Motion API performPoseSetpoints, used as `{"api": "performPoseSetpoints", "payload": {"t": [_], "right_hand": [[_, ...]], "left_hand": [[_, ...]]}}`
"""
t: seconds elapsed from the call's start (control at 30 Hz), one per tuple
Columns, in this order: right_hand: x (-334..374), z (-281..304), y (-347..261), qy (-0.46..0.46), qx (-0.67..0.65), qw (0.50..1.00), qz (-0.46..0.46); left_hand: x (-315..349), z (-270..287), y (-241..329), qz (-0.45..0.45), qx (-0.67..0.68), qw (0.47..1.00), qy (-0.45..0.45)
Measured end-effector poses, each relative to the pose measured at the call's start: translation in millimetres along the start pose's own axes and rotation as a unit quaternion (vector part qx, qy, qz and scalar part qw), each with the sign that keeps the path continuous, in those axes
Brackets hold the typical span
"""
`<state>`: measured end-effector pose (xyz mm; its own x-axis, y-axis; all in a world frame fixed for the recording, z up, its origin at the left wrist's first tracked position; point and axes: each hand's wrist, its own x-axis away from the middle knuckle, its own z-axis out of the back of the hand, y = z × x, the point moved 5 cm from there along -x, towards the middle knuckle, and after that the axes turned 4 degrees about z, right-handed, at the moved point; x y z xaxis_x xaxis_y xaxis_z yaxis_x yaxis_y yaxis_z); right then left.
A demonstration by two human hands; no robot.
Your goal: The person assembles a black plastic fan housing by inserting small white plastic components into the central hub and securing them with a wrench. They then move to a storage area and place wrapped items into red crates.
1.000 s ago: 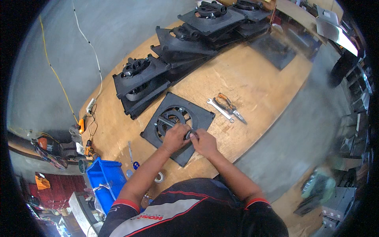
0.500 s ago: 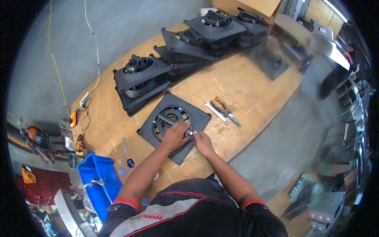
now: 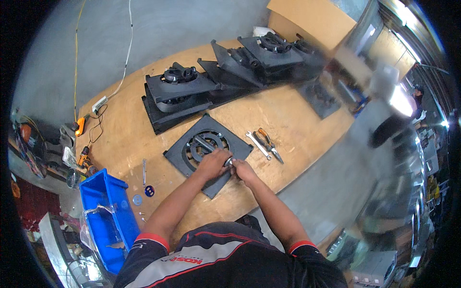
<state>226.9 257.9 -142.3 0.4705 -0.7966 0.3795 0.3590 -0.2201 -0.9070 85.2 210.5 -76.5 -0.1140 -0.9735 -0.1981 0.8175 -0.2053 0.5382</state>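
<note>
Over the last second both hands have stayed on the same corner of the flat black square fan-guard plate with a round ringed grille (image 3: 204,149), which lies flat on the pale wooden desk (image 3: 297,120); only the head has shifted, so the view has swung a little while the plate has not moved; the work at that near corner seems to be still in progress, not finished.

The left hand (image 3: 212,163) rests on the plate's near edge, fingers curled down; the right hand (image 3: 244,170) sits just beside it, fingers pinched together around a small shiny metal piece (image 3: 230,162) (a nut or bolt head, too small to tell); whether the left fingers grip anything I cannot tell.

Beyond the right fingers, a little apart, lie a silver open-ended spanner (image 3: 258,145) and orange-handled pliers (image 3: 268,142); past the left fingers stand stacked black fan housings (image 3: 180,93); to the left and nearer the body sits a blue plastic bin (image 3: 108,218), with small loose washers (image 3: 143,194) between it and the forearm.
</note>
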Motion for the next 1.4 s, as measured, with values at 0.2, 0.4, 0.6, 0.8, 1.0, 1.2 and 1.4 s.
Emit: {"api": "performPoseSetpoints", "payload": {"t": [0.2,0.4,0.6,0.8,1.0,1.2,1.4], "right_hand": [[22,7,-65,0.165,0.336,0.886,0.275],[-38,-62,-113,-0.075,0.527,0.83,0.168],[-65,-74,-92,-0.14,0.502,0.828,0.208],[41,-16,-135,-0.159,0.498,0.832,0.186],[124,81,-111,-0.006,0.383,0.896,0.226],[247,189,-31,0.258,0.259,0.927,0.085],[342,238,100,0.397,0.177,0.886,-0.16]], "left_hand": [[48,22,8,0.087,0.056,0.989,0.109],[123,21,-20,0.255,0.143,0.949,0.116],[172,48,-27,0.293,0.134,0.941,0.106],[188,60,-34,0.354,0.195,0.899,0.172],[151,25,-11,0.295,0.206,0.928,0.095],[37,-27,66,0.179,0.178,0.961,-0.112],[-93,-93,129,0.07,0.131,0.963,-0.223]]}}
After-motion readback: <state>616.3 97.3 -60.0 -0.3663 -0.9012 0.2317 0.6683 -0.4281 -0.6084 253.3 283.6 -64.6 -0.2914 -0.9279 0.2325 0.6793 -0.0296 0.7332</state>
